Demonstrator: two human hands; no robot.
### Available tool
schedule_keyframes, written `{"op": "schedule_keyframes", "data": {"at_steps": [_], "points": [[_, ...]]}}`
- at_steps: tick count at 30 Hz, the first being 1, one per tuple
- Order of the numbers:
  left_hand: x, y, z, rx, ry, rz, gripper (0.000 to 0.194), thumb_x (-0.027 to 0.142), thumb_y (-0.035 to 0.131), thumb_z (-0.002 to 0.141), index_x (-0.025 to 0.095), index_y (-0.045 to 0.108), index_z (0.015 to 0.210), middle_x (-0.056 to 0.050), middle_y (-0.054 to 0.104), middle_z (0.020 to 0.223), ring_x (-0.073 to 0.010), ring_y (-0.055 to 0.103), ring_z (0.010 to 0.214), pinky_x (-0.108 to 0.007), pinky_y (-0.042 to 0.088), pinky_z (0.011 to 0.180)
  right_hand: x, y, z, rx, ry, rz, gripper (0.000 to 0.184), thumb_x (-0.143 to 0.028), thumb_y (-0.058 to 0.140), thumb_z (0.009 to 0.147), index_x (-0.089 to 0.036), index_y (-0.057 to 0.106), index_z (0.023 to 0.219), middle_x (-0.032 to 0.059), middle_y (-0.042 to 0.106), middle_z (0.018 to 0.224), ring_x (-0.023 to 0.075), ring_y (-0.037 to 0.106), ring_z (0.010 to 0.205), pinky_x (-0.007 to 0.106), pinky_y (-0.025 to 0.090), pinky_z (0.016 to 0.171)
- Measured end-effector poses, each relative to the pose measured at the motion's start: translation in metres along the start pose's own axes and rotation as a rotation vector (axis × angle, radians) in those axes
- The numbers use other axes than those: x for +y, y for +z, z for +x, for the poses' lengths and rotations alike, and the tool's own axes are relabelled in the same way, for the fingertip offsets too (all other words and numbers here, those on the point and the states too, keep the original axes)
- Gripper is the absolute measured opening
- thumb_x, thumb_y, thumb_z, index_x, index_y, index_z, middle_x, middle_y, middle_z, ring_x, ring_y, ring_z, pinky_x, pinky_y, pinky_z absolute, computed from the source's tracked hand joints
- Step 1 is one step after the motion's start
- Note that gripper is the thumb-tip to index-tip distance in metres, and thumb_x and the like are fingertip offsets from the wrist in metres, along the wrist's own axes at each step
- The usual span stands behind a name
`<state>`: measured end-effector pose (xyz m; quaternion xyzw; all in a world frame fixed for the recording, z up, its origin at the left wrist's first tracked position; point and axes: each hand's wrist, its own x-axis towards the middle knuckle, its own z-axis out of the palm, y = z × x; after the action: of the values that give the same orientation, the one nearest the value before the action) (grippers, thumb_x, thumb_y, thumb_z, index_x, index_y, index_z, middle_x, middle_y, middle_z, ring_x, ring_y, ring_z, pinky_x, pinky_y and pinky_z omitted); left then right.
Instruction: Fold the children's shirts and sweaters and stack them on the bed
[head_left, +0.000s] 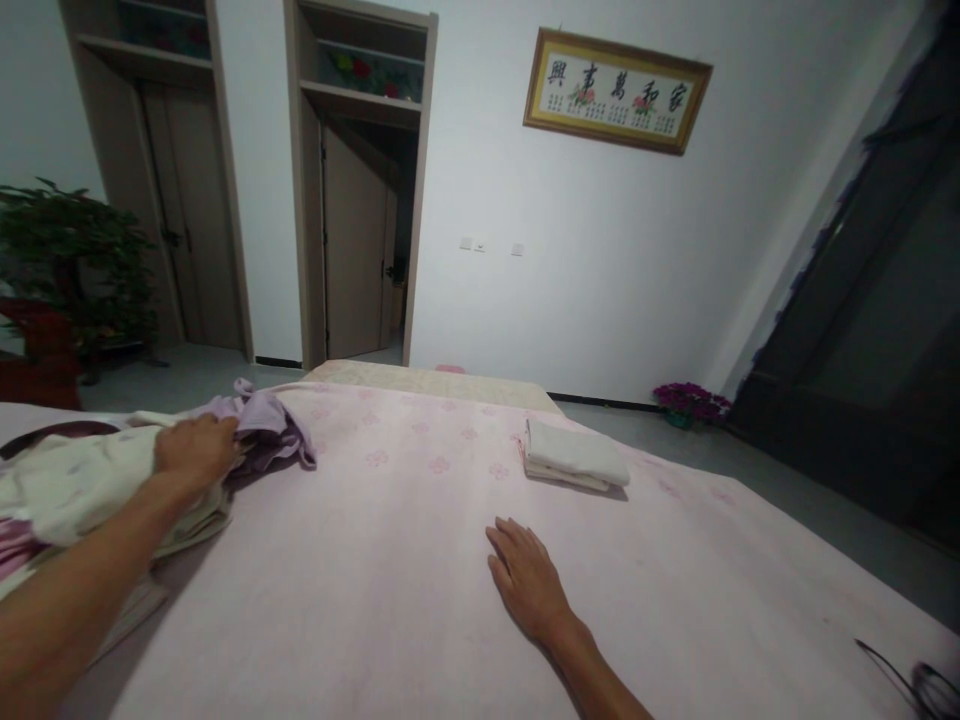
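At the left, my left hand (196, 446) reaches over a heap of crumpled clothes, its fingers curled into the fabric at the edge of a lavender cloth (276, 425). Under and beside that hand lies a white cloth (90, 478) with faint spots; the fingertips are partly hidden in the folds. My right hand (526, 578) rests palm down on the pink flowered bedspread (360, 590), fingers stretched out and holding nothing. Just beyond it sits a folded white cloth (574, 454), not touched by either hand.
Black-framed glasses (926, 685) lie at the lower right corner. Past the bed's far edge are a pot of purple flowers (688, 400), a half-open door (356, 240) and a white wall with a framed picture (616, 92). A leafy plant (71, 260) stands far left.
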<state>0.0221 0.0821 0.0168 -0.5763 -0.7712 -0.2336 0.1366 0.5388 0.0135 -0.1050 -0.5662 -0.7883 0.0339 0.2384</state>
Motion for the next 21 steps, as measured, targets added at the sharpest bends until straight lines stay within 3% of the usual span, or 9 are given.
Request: {"op": "schedule_keyframes", "data": {"at_steps": [3,5,9,13,15,18,21], "points": [[-0.008,0.001,0.003,-0.022,-0.052,-0.024,0.03,0.027,0.043,0.095,0.004,0.062,0.093,-0.008,0.069,0.105,-0.0417,0.057,0.119,-0.061,0.041,0.098,-0.002,-0.002,0.0,-0.009,0.011,-0.009,0.043,-0.032,0.046,0.097,-0.025,0.061,0.137,0.0064,0.054,0.148,0.0249,0.043,0.141,0.048,0.025,0.122],[0.001,-0.004,0.003,-0.005,-0.095,-0.063,0.037,0.032,0.038,0.098,0.003,0.061,0.102,-0.008,0.068,0.103,-0.0413,0.06,0.114,-0.058,0.044,0.094,-0.003,-0.002,0.0,-0.009,0.01,-0.012,0.043,-0.031,0.045,0.097,-0.024,0.062,0.136,0.0068,0.054,0.148,0.0248,0.043,0.141,0.047,0.025,0.122],[0.048,-0.024,0.002,0.082,-0.079,-0.224,0.056,0.047,0.024,0.102,0.005,0.054,0.125,-0.009,0.066,0.105,-0.0351,0.064,0.109,-0.047,0.047,0.089,-0.001,0.0,0.001,0.01,0.012,0.012,0.042,-0.03,0.048,0.095,-0.026,0.063,0.134,0.0062,0.056,0.146,0.0249,0.045,0.14,0.049,0.026,0.121],[0.11,-0.038,-0.032,0.109,0.093,-0.393,0.046,0.043,0.028,0.102,0.015,0.056,0.125,-0.005,0.068,0.109,-0.0228,0.066,0.102,-0.033,0.048,0.089,0.005,0.003,0.001,0.047,0.002,0.082,0.04,-0.028,0.05,0.093,-0.024,0.066,0.129,0.0075,0.059,0.143,0.0254,0.048,0.137,0.049,0.028,0.12],[0.136,-0.041,-0.068,-0.079,0.345,-0.547,0.04,0.041,0.037,0.098,0.018,0.06,0.123,-0.003,0.071,0.105,-0.0205,0.067,0.094,-0.031,0.051,0.085,0.008,0.004,0.001,0.081,0.0,0.14,0.037,-0.026,0.05,0.092,-0.024,0.069,0.124,0.0078,0.062,0.139,0.0254,0.052,0.134,0.049,0.032,0.119],[0.16,-0.041,-0.126,-0.543,0.685,-0.699,0.036,0.035,0.054,0.091,0.025,0.064,0.124,-0.004,0.071,0.117,-0.0216,0.067,0.102,-0.031,0.052,0.091,0.01,0.0,0.0,0.136,0.013,0.263,0.036,-0.022,0.048,0.09,-0.023,0.07,0.119,0.0086,0.068,0.127,0.0239,0.061,0.121,0.044,0.043,0.111],[0.164,-0.033,-0.155,-0.731,0.874,-0.718,0.041,0.035,0.062,0.088,0.032,0.064,0.129,-0.004,0.066,0.133,-0.024,0.059,0.123,-0.034,0.044,0.107,0.009,-0.005,-0.001,0.172,0.023,0.383,0.036,-0.022,0.046,0.091,-0.022,0.068,0.119,0.0084,0.071,0.117,0.022,0.065,0.109,0.038,0.05,0.1]]}}
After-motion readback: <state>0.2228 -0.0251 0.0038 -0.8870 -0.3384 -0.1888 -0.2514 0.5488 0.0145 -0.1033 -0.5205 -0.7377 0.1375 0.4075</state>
